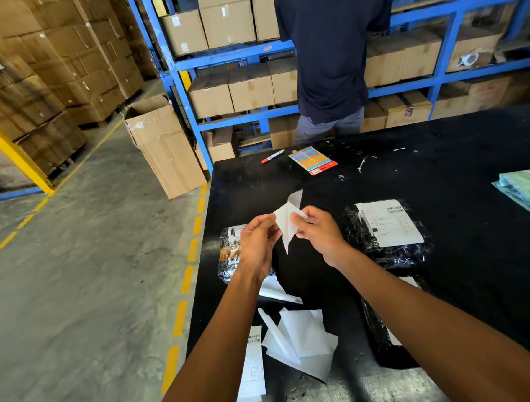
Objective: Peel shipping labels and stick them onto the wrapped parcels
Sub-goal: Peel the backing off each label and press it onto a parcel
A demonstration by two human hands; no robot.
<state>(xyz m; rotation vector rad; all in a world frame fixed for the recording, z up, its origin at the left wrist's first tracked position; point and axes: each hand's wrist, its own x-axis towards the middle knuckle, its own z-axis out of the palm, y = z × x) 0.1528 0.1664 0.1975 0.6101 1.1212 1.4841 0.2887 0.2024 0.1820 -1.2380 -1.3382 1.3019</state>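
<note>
Label sheet [286, 227], white and bent, pinched up over the black table [440, 167] between both hands. Left hand [258, 244] fingers curled tight on the sheet's left edge; right hand [317, 232] fingers and thumb nipping the right edge, with a loose white flap sticking up just past the fingertips. Under the left fingers, partly hidden, a shiny wrapped parcel [229, 255] with a brown patch. To the right of the right fingers, well apart, another wrapped parcel [388, 234] in black film with a printed label already stuck on top. Nearer than the hands, a pile of white backing papers [301, 340] and a stack of printed labels [254, 370] at the table edge. Beyond the fingertips, a red marker [272, 156] beside a card of coloured strips [313, 160]. Farther off, a person in a dark shirt [332, 49] facing blue shelves [234, 56] full of cardboard boxes. Far right, a folded green cloth [527, 191].
</note>
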